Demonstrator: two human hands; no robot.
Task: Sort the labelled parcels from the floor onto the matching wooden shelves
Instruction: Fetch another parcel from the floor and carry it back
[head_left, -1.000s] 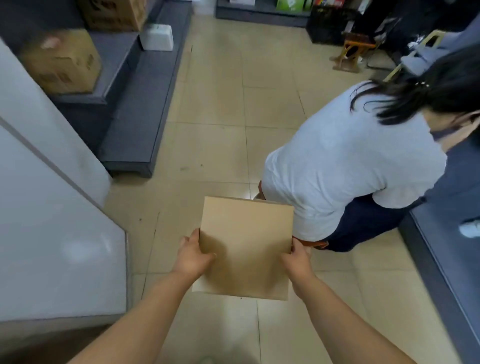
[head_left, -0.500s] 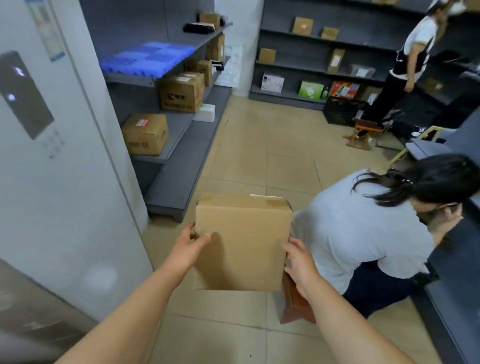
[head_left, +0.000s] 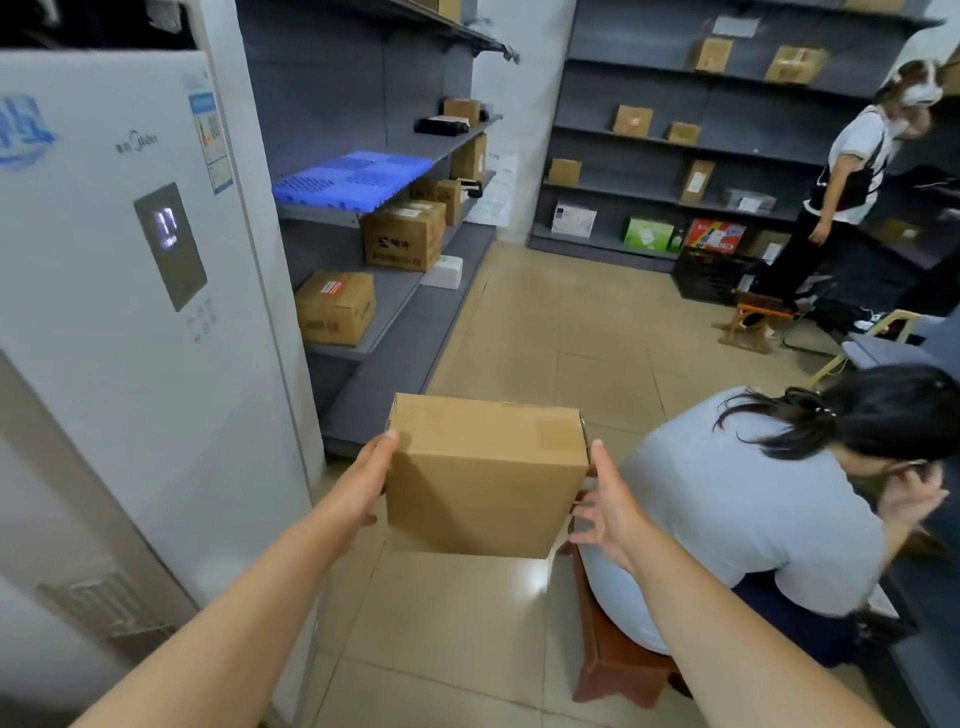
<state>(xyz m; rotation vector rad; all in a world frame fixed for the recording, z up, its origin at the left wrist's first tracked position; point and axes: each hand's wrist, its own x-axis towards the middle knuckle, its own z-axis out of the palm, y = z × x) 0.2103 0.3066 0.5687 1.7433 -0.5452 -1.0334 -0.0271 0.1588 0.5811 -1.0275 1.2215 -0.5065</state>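
I hold a plain brown cardboard parcel (head_left: 483, 473) in front of me above the tiled floor, its long face toward me and no label showing on the sides I see. My left hand (head_left: 366, 480) presses flat against its left side. My right hand (head_left: 602, 501) presses its right side with the fingers spread. Grey shelves (head_left: 395, 296) on the left carry several labelled cardboard boxes (head_left: 335, 306). More grey shelves (head_left: 670, 192) along the far wall hold several small parcels.
A tall white appliance (head_left: 130, 312) stands close on my left. A person in a light shirt (head_left: 737, 499) sits on a low red-brown stool (head_left: 608, 654) just right of the parcel. Another person (head_left: 841, 192) stands by the far shelves near a black crate (head_left: 711, 275).
My view has risen from the floor to the shelves. The parcel has come up and tilted so its top edge shows. My right hand's fingers have spread along its side.
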